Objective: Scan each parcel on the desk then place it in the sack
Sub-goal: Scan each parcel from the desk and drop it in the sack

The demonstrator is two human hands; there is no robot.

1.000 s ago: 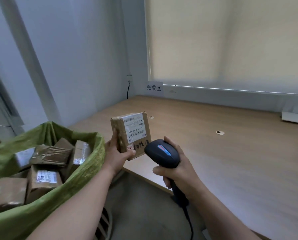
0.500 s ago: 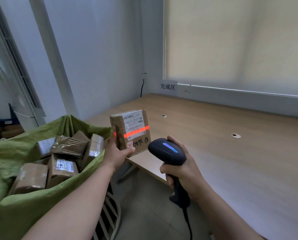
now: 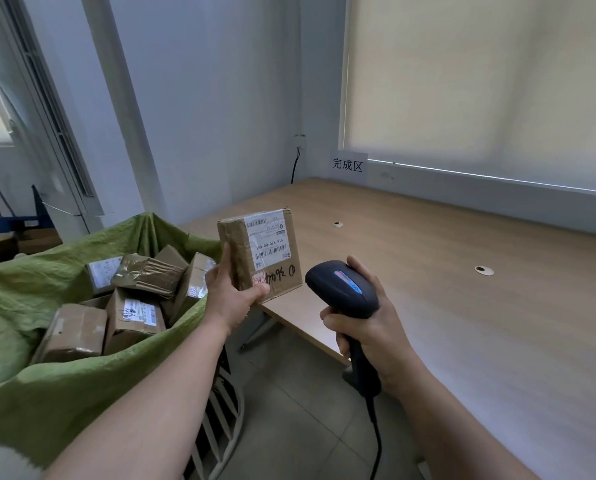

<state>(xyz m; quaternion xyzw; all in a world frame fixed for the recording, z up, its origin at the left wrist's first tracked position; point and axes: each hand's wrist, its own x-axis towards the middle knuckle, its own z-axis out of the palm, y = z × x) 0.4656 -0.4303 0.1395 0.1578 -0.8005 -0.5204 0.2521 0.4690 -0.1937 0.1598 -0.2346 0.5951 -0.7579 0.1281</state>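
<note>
My left hand [image 3: 229,299] grips a brown cardboard parcel [image 3: 259,252] from below, upright, its white barcode label and handwritten marks facing me. The parcel hangs over the desk's near-left corner, just right of the sack's rim. My right hand [image 3: 365,327] grips the handle of a black barcode scanner [image 3: 341,289], whose head points at the parcel from the right; its cable drops toward the floor. The green woven sack [image 3: 82,386] stands open at the left and holds several taped brown parcels [image 3: 130,306].
The wooden desk [image 3: 480,323] stretches right and back to a wall with a white sign [image 3: 347,164] and a drawn blind. Two small cable holes sit in the desktop. A white wire frame [image 3: 220,420] stands beside the sack over the tiled floor.
The red scan line that lay across the parcel's label half a second ago is gone. The parcel has turned slightly, showing its taped left side; both hands stay nearly where they were.
</note>
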